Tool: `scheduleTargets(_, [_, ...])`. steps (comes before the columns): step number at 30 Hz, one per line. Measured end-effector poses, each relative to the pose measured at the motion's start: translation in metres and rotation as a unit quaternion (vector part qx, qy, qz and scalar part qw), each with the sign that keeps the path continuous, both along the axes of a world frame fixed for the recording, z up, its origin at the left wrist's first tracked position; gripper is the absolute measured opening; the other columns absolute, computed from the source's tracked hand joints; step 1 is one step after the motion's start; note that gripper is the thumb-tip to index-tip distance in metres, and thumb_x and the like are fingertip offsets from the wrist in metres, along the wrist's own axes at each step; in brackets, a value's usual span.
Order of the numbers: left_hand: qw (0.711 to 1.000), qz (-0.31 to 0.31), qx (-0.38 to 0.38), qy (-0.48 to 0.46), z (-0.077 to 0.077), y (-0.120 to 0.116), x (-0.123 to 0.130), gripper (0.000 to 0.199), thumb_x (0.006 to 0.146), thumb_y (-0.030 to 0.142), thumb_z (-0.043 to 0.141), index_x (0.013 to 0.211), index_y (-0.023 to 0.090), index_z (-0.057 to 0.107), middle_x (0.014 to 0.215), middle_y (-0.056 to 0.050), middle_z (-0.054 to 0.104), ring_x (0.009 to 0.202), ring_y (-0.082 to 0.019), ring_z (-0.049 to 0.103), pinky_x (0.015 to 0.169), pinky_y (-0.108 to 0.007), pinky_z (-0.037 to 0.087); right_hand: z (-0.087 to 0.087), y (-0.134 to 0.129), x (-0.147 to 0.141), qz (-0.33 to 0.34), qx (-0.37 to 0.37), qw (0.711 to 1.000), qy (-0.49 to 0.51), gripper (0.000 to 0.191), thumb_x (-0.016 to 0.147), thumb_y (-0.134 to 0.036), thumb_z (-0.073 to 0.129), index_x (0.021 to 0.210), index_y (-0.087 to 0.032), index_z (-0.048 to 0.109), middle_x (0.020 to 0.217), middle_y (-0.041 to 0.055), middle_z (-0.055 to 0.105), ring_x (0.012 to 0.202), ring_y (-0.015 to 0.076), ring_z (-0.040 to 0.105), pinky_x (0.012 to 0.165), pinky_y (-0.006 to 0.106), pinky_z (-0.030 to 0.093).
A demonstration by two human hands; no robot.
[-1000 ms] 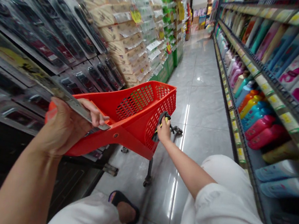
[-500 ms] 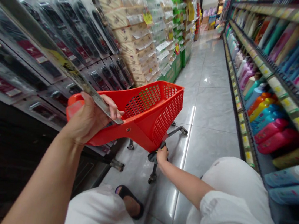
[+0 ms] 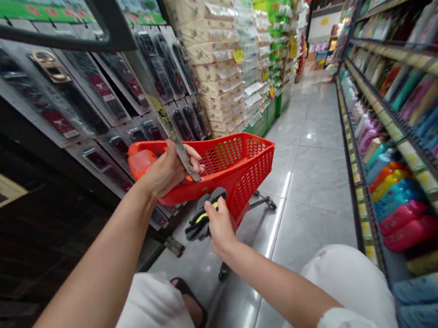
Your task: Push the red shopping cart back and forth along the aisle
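My left hand (image 3: 168, 170) is closed around the lower end of a long, worn, flat metal strip (image 3: 160, 114), over the near side of a red plastic shopping cart (image 3: 220, 180). The strip slants to the upper left and joins a dark looped frame (image 3: 95, 0) close to the camera. Lower and to the right, my right hand (image 3: 220, 224) grips a bunched grey and black work glove (image 3: 197, 224) with a yellow stripe, in front of the cart's side. The glove's far side is hidden. Slatted walls let part of the cart's inside show.
Bottles line the shelves (image 3: 428, 113) on the right. At left hang packaged belts (image 3: 106, 92), with stacked paper packs (image 3: 213, 64) beyond. A tiled aisle floor (image 3: 312, 172) runs ahead. The cart's wheel (image 3: 270, 203) and a dark sandal (image 3: 188, 296) are low down.
My right hand has brought the glove up and left, from the cart's lower corner toward my left hand. The metal strip stays in my left hand, and its dark looped frame has come into view.
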State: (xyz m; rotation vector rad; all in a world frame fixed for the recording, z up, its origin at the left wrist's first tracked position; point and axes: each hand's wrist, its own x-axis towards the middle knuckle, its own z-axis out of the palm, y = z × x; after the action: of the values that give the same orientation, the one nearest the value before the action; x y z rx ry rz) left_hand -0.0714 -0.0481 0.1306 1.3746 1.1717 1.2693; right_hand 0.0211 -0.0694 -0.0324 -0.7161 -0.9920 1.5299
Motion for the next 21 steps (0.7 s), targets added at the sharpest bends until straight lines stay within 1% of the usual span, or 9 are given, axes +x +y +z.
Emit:
scheduleTargets(2, [1.0,-0.002,0.005,0.003,-0.001,0.0,0.0,0.065,0.08,0.076,0.042,0.083,0.015,0.066,0.071,-0.006,0.07,0.073,-0.019,0.069,0.07,-0.03,0.055,0.028,0.007,0.02,-0.005,0.117,0.993,-0.02,0.042,0.086,-0.034,0.053,0.127,-0.022,0.056,0.113,0.0039,0.063,0.104,0.0185,0.059,0.092,0.031,0.048])
scheduleTargets(4, [1.0,-0.006,0.009,0.006,-0.003,0.0,0.0,0.067,0.078,0.077,0.043,0.084,0.015,0.067,0.082,-0.008,0.073,0.082,-0.021,0.07,0.075,-0.032,0.055,0.046,0.023,0.04,-0.073,0.216,0.968,-0.102,0.048,0.086,-0.03,0.054,0.134,-0.024,0.054,0.126,0.0069,0.056,0.118,0.0206,0.054,0.103,0.034,0.043])
scheduleTargets(5, [1.0,-0.009,0.012,0.004,-0.004,0.0,0.001,0.067,0.078,0.078,0.044,0.084,0.015,0.067,0.088,-0.01,0.074,0.086,-0.022,0.069,0.079,-0.033,0.054,0.051,0.033,0.049,-0.107,0.244,0.95,-0.165,0.049,0.086,-0.028,0.054,0.135,-0.024,0.054,0.131,0.0079,0.052,0.122,0.0216,0.052,0.105,0.035,0.041])
scheduleTargets(7, [1.0,-0.014,0.023,-0.005,-0.006,0.001,0.003,0.068,0.076,0.078,0.046,0.085,0.014,0.069,0.095,-0.011,0.074,0.094,-0.024,0.069,0.088,-0.036,0.052,0.058,0.05,0.059,-0.126,0.262,0.906,-0.306,0.049,0.085,-0.023,0.053,0.133,-0.026,0.056,0.135,0.0085,0.048,0.123,0.0234,0.052,0.104,0.037,0.043])
scheduleTargets(10, [0.999,-0.022,0.032,-0.022,-0.007,0.003,0.007,0.067,0.077,0.077,0.048,0.088,0.014,0.07,0.101,-0.012,0.074,0.102,-0.025,0.067,0.097,-0.039,0.048,0.059,0.056,0.058,-0.073,0.28,0.851,-0.439,0.046,0.084,-0.019,0.051,0.129,-0.026,0.06,0.135,0.0077,0.052,0.119,0.0236,0.056,0.099,0.037,0.048])
scheduleTargets(14, [0.999,-0.027,0.032,-0.033,-0.008,0.004,0.008,0.066,0.079,0.076,0.046,0.09,0.015,0.071,0.104,-0.012,0.074,0.106,-0.026,0.065,0.103,-0.042,0.043,0.053,0.04,0.049,-0.064,0.349,0.824,-0.442,0.046,0.088,-0.025,0.047,0.132,-0.024,0.057,0.139,0.0067,0.052,0.122,0.0206,0.054,0.097,0.033,0.049])
scheduleTargets(17, [0.998,-0.035,0.038,-0.032,-0.009,0.002,0.006,0.062,0.085,0.071,0.042,0.093,0.017,0.072,0.103,-0.011,0.074,0.108,-0.026,0.065,0.104,-0.044,0.042,0.05,0.039,0.052,-0.079,0.347,0.799,-0.484,0.049,0.086,-0.022,0.049,0.134,-0.03,0.056,0.141,0.0037,0.051,0.114,0.0191,0.059,0.092,0.031,0.051])
scheduleTargets(19, [0.998,-0.04,0.036,-0.037,-0.01,0.002,0.005,0.062,0.085,0.07,0.042,0.094,0.017,0.072,0.105,-0.011,0.074,0.109,-0.027,0.064,0.103,-0.044,0.042,0.054,0.044,0.057,-0.089,0.328,0.788,-0.513,0.049,0.085,-0.018,0.05,0.132,-0.031,0.058,0.137,0.004,0.054,0.106,0.0193,0.063,0.088,0.031,0.052])
scheduleTargets(21, [0.998,-0.039,0.031,-0.042,-0.012,0.002,0.004,0.065,0.081,0.073,0.046,0.094,0.015,0.072,0.107,-0.013,0.073,0.11,-0.028,0.063,0.103,-0.044,0.042,0.065,0.047,0.06,-0.084,0.336,0.793,-0.501,0.041,0.086,-0.019,0.051,0.124,-0.028,0.064,0.123,0.0054,0.062,0.101,0.0191,0.064,0.085,0.03,0.052])
